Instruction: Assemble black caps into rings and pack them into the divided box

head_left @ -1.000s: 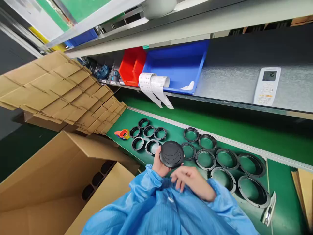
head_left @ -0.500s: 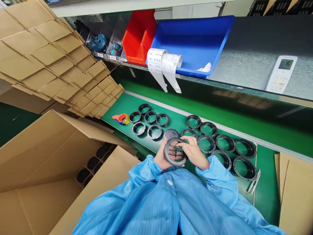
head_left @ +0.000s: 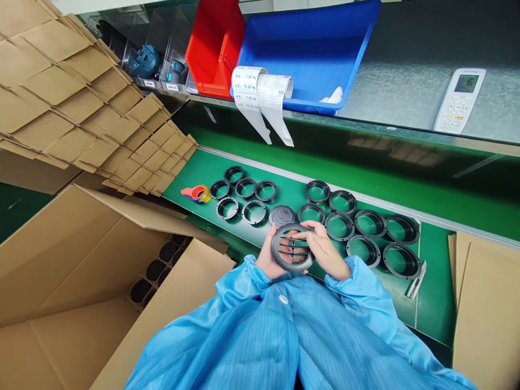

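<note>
Both hands hold one round black slatted grille (head_left: 291,247) upright over the near edge of the green bench (head_left: 292,189). My left hand (head_left: 267,257) wraps the grille's left rim from behind. My right hand (head_left: 323,249) pinches its right rim, fingers reaching across the top. A solid black round cap (head_left: 281,215) lies flat on the bench just beyond the grille. Several small black rings (head_left: 244,194) lie to the left and several larger black rings (head_left: 357,227) to the right. Blue sleeves cover both arms.
An open cardboard box (head_left: 101,281) with black parts in divider cells sits at lower left, under a cardboard divider grid (head_left: 89,114). A tape roll (head_left: 197,193) lies left of the rings. The shelf holds red (head_left: 213,49) and blue bins (head_left: 309,54), label strips (head_left: 260,103) and a remote (head_left: 459,100). A metal tool (head_left: 416,280) lies at right.
A second ago my left hand held the solid cap alone; that cap now lies on the bench, and both hands hold the slatted grille. The view has tilted down.
</note>
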